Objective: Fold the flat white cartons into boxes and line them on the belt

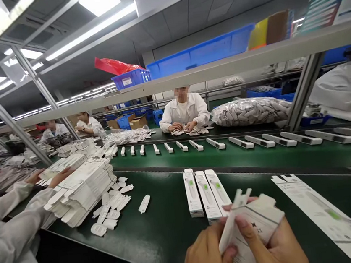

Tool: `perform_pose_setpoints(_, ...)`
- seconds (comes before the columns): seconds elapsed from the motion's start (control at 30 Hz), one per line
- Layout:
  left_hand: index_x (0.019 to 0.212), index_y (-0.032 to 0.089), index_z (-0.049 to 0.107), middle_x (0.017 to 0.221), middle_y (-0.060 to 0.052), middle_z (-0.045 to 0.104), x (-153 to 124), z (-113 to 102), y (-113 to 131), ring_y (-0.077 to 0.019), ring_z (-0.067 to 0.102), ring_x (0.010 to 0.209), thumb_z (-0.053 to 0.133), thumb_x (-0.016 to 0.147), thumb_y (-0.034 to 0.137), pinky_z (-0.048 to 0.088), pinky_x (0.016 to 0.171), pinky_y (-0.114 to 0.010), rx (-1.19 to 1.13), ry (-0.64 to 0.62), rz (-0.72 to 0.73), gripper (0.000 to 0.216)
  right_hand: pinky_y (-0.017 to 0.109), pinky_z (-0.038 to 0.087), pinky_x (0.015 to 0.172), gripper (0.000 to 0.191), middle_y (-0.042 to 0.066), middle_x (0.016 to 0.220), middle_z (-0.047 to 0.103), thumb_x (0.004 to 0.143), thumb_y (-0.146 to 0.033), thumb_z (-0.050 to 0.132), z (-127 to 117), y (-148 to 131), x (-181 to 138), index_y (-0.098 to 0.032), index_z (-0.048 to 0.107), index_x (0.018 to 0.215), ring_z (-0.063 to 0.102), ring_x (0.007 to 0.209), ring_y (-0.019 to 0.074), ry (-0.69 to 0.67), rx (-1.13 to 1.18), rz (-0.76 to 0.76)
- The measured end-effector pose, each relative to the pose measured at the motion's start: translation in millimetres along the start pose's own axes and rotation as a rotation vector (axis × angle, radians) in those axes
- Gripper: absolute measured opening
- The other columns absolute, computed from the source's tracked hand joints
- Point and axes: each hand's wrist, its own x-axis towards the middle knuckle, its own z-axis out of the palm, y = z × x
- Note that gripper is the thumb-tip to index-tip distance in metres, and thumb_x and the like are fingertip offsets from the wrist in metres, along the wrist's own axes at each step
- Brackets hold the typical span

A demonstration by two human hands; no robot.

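Close in front of me, my left hand point(208, 248) and my right hand point(281, 244) both grip a white printed carton point(261, 221). Its end flaps stick up, and fine print and dark star marks show on its side. My fingers cover much of it, so whether anything is inside is hidden. Just beyond my left hand, three narrow white boxes point(193, 195) with a green mark on their fronts lie side by side. To the right of my right hand, a flat unfolded carton point(324, 211) with the same green mark lies on the dark green bench point(170, 225).
Left on the bench are a tall stack of flat cartons point(82, 176), loose white oval covers point(111, 208) and a co-worker's sleeves point(15, 225). White devices point(216, 143) line a green conveyor point(194, 159). Opposite, another person point(184, 111) handles small parts beside a filled plastic bag point(249, 111). A shelf point(170, 81) crosses above.
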Motion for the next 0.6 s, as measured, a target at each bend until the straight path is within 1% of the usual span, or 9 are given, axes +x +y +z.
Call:
perform_pose_setpoints(0.07, 0.155, 0.025, 0.061, 0.143, -0.014, 0.078, -8, -7, 9, -0.0369, 0.079, 0.127, 0.060, 0.107, 0.042, 0.067, 0.102, -0.046, -0.070, -0.047, -0.002, 0.051, 0.039, 0.072, 0.073, 0.065, 0.009, 0.107, 0.089, 0.078, -0.063, 0.094, 5, -4, -10, -0.027, 0.076, 0.129, 0.086, 0.097, 0.0371, 0.013, 0.094, -0.058)
perform_pose_setpoints(0.13, 0.166, 0.027, 0.046, 0.154, -0.014, 0.072, -15, -17, 19, -0.0323, 0.075, 0.136, 0.055, 0.112, 0.044, 0.063, 0.113, -0.044, -0.185, -0.125, 0.052, 0.057, 0.038, 0.071, 0.086, 0.062, 0.010, 0.123, 0.085, 0.089, -0.061, 0.088, 5, -11, -20, -0.029, 0.068, 0.138, 0.083, 0.110, 0.0336, -0.074, 0.199, -0.118)
perform_pose_setpoints(0.17, 0.169, 0.028, 0.039, 0.161, -0.014, 0.067, -17, -22, 23, -0.0309, 0.071, 0.143, 0.052, 0.114, 0.044, 0.059, 0.119, -0.046, -0.186, -0.117, 0.088, 0.058, 0.038, 0.069, 0.091, 0.058, 0.010, 0.131, 0.082, 0.095, -0.060, 0.084, 4, -15, -23, -0.030, 0.066, 0.140, 0.080, 0.117, 0.0320, -0.130, 0.246, -0.139)
perform_pose_setpoints(0.23, 0.170, 0.027, 0.033, 0.165, -0.017, 0.061, -17, -30, 25, -0.0327, 0.067, 0.146, 0.052, 0.115, 0.041, 0.057, 0.121, -0.050, -0.109, -0.072, 0.158, 0.060, 0.036, 0.067, 0.095, 0.050, 0.009, 0.141, 0.076, 0.104, -0.060, 0.073, 2, -23, -27, -0.032, 0.062, 0.144, 0.076, 0.125, 0.0294, -0.235, 0.323, -0.152)
perform_pose_setpoints(0.3, 0.171, 0.027, 0.030, 0.166, -0.019, 0.057, -12, -30, 24, -0.0344, 0.064, 0.148, 0.055, 0.115, 0.042, 0.057, 0.121, -0.052, -0.082, -0.033, 0.203, 0.063, 0.036, 0.065, 0.094, 0.044, 0.006, 0.141, 0.074, 0.110, -0.060, 0.064, 2, -29, -27, -0.035, 0.060, 0.146, 0.075, 0.122, 0.0273, -0.303, 0.389, -0.137)
perform_pose_setpoints(0.4, 0.168, 0.027, 0.037, 0.163, -0.016, 0.058, 0, -21, 32, -0.0322, 0.064, 0.146, 0.054, 0.114, 0.054, 0.057, 0.118, -0.048, -0.320, 0.107, 0.270, 0.062, 0.036, 0.063, 0.095, 0.030, 0.003, 0.129, 0.076, 0.112, -0.048, 0.065, 8, -37, -30, -0.032, 0.063, 0.137, 0.074, 0.113, 0.0245, -0.394, 0.418, -0.139)
perform_pose_setpoints(0.47, 0.157, 0.026, 0.053, 0.149, -0.011, 0.066, 8, -14, 47, -0.0271, 0.070, 0.130, 0.055, 0.113, 0.059, 0.062, 0.107, -0.039, -0.545, 0.281, 0.272, 0.055, 0.039, 0.060, 0.106, 0.020, 0.004, 0.133, 0.073, 0.109, -0.033, 0.066, 15, -41, -37, -0.029, 0.065, 0.129, 0.072, 0.122, 0.0246, -0.425, 0.390, -0.200)
perform_pose_setpoints(0.53, 0.140, 0.023, 0.064, 0.132, -0.008, 0.072, 15, -11, 67, -0.0210, 0.074, 0.111, 0.062, 0.112, 0.051, 0.063, 0.094, -0.032, -0.663, 0.425, 0.213, 0.040, 0.044, 0.053, 0.120, 0.023, 0.003, 0.147, 0.067, 0.108, -0.021, 0.059, 23, -45, -45, -0.029, 0.064, 0.128, 0.065, 0.139, 0.0249, -0.368, 0.347, -0.314)
perform_pose_setpoints(0.6, 0.131, 0.021, 0.067, 0.126, -0.007, 0.073, 17, -11, 86, -0.0191, 0.074, 0.107, 0.061, 0.113, 0.036, 0.062, 0.093, -0.031, -0.722, 0.439, 0.177, 0.024, 0.049, 0.045, 0.129, 0.030, 0.003, 0.151, 0.062, 0.107, -0.014, 0.054, 27, -49, -53, -0.030, 0.065, 0.129, 0.057, 0.151, 0.0253, -0.242, 0.268, -0.430)
